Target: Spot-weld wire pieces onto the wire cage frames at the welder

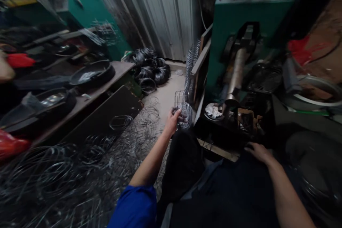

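My left hand (175, 115) is stretched out past my left knee. Its fingers are closed around a small wire frame (182, 97) with several parallel wires. A stack of wire rings (189, 114) stands right beside these fingers; the picture is too blurred to tell whether they touch. On the dark cloth over my right thigh lies my right hand (259, 151), fingers loosely extended and holding nothing. In front of it is a green machine (219, 25) with a metal arm (238, 73) pointing toward me.
Loose bent wires (128, 156) cover the floor at left. Dark wire coils (152, 66) lie by the corrugated wall (160, 10). A bench (120, 69) with round trays (93, 73) runs along the left, where another person's arm (5, 67) shows. A white-filled bowl (213, 111) sits below the machine.
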A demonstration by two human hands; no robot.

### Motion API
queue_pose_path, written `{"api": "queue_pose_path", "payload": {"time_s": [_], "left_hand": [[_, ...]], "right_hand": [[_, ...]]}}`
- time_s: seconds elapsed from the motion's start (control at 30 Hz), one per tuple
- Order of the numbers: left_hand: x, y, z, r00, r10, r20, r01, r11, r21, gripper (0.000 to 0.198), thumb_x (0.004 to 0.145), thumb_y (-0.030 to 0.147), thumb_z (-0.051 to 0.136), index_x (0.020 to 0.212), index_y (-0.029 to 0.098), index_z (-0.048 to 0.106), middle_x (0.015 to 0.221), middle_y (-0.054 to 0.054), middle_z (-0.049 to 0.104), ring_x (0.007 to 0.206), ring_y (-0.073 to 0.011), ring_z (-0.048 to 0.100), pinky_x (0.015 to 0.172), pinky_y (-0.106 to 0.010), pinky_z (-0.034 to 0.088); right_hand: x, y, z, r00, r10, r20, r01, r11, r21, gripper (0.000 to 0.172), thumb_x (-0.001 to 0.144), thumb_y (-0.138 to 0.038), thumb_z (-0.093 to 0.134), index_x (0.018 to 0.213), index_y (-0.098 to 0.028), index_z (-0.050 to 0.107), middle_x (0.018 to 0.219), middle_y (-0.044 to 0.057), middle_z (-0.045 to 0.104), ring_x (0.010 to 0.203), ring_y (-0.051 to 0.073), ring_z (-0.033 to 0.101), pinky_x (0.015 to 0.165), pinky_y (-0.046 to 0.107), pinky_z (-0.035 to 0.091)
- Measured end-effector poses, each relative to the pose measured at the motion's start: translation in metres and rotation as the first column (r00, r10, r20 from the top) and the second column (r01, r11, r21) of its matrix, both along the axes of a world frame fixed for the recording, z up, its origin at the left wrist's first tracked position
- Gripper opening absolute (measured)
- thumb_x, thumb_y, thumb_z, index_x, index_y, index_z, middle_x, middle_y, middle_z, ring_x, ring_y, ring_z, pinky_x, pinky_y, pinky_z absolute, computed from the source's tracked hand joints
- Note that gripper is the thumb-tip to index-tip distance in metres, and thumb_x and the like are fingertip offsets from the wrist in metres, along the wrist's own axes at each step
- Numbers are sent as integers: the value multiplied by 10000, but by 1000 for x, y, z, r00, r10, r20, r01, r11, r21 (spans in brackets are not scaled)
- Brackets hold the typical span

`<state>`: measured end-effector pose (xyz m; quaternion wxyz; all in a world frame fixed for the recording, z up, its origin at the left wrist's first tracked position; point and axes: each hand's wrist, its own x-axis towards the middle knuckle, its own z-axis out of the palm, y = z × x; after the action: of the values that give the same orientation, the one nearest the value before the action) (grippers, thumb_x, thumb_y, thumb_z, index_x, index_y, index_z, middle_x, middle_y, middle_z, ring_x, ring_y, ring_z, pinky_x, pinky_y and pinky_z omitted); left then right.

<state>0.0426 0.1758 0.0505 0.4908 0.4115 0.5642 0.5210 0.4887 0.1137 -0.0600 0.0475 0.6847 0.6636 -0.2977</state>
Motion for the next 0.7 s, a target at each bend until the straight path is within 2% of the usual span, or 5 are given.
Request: {"api": "queue_pose_path", "payload": {"time_s": [0.17,0.3,0.4,0.53,0.7], "left_hand": [[34,-54,1,983,-100,154,109,993,-54,480,675,505,785,927,192,522,583,66,553,428,-102,519,438,-216,462],[51,-72,-23,974,-91,206,130,974,-187,506,560,417,867,923,176,610,593,67,567,450,-88,516,429,-188,438],[62,-68,-39,970,-46,237,115,951,-288,539,498,408,873,935,187,647,568,70,551,434,-94,493,395,-191,405],[77,-60,-43,960,-84,269,174,927,-332,593,459,409,882,967,187,672,561,67,545,424,-93,472,372,-193,391],[91,-58,-44,953,-168,251,254,897,-363,641,453,387,919,1003,161,682,663,19,629,479,-110,541,407,-207,451]], "right_hand": [[-19,-12,44,983,-119,-138,150,959,240,210,885,-263,592,1025,-193,732,1099,87,744,1060,258,679,936,309,488],[17,-24,53,943,-299,-145,331,881,339,338,1001,-406,445,1192,-237,666,1219,20,703,1133,192,633,977,263,452],[70,-47,48,873,-483,-73,474,802,364,399,1016,-431,407,1238,-197,643,1243,78,685,1172,226,607,986,293,441],[134,-94,27,722,-687,83,644,711,283,385,982,-326,480,1246,-94,639,1219,198,670,1180,297,599,972,346,441],[169,-133,-15,666,-713,217,710,696,108,340,926,-281,571,1220,-134,658,1177,165,685,1131,256,622,932,292,447]]}}
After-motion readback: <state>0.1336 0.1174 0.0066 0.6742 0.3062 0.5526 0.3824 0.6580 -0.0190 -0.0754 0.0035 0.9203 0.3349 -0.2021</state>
